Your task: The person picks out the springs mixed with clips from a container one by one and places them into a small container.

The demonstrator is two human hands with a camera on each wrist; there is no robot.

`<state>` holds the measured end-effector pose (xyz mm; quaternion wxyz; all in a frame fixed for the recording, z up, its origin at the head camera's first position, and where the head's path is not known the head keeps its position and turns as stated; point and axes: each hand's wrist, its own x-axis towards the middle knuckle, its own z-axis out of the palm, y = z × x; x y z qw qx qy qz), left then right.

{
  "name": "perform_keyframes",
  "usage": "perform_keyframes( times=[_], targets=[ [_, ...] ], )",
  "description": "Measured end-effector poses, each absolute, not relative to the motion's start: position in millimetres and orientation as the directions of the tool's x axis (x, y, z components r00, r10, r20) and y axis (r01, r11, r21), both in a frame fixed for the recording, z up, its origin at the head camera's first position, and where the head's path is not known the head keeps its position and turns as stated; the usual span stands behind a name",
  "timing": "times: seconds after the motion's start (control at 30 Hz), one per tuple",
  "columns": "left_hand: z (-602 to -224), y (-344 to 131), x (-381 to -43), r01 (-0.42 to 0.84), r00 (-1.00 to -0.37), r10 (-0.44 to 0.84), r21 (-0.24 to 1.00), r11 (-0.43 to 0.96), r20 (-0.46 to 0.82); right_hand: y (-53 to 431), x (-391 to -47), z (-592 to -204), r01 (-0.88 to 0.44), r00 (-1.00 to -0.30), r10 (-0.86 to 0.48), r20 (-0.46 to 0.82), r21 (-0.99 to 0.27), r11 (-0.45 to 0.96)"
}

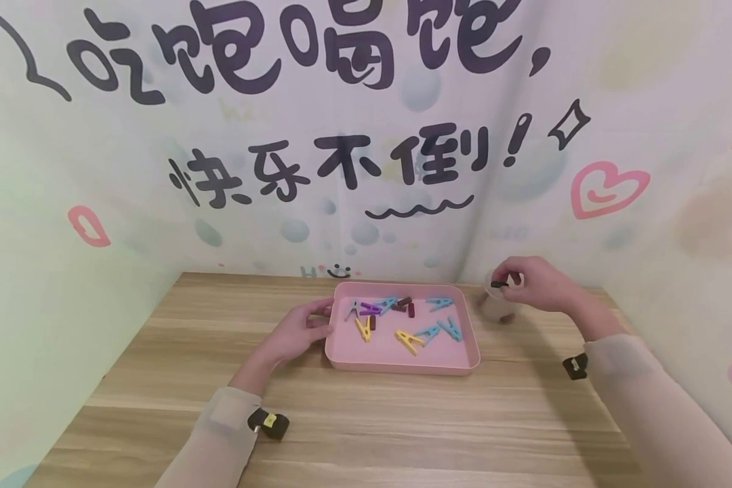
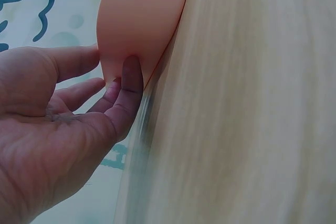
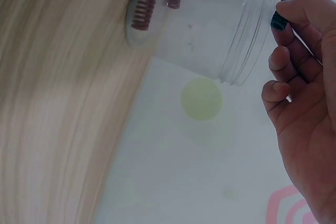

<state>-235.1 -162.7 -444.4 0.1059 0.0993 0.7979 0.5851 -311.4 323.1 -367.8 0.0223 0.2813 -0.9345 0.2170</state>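
In the head view my right hand (image 1: 539, 285) is over the mouth of a clear jar (image 1: 497, 308) at the back right. Its thumb and index finger pinch a small dark green ridged cylinder (image 3: 283, 11), held right at the jar's rim in the right wrist view. Dark red ridged pieces (image 3: 145, 7) lie inside the jar near its base. At the left end of a pink tray (image 1: 402, 367), my left hand (image 1: 295, 331) rests its fingers against the outer wall; the left wrist view shows fingertips (image 2: 132, 64) touching that wall.
Inside the tray lie blue clothespins (image 1: 451, 329), yellow clothespins (image 1: 409, 341), a purple clothespin (image 1: 370, 309), a grey clothespin (image 1: 353, 310) and several dark red pieces (image 1: 411, 310). A printed cloth (image 1: 317, 251) hangs behind the wooden table (image 1: 366, 427).
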Motion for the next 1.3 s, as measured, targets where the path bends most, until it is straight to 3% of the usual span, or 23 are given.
perform_keyframes(
  times=[0.77, 1.3],
  targets=[
    [-445, -163, -235, 0.016, -0.955, 0.291, 0.967, 0.255, -0.061, 338, -324, -376, -0.484, -0.874, -0.460, 0.154, -0.355, 0.800],
    [-446, -164, -235, 0.045, -0.951, 0.307, 0.966, 0.256, -0.037, 300, -317, -368, -0.523, -0.849, -0.502, 0.164, -0.393, 0.756]
  ],
)
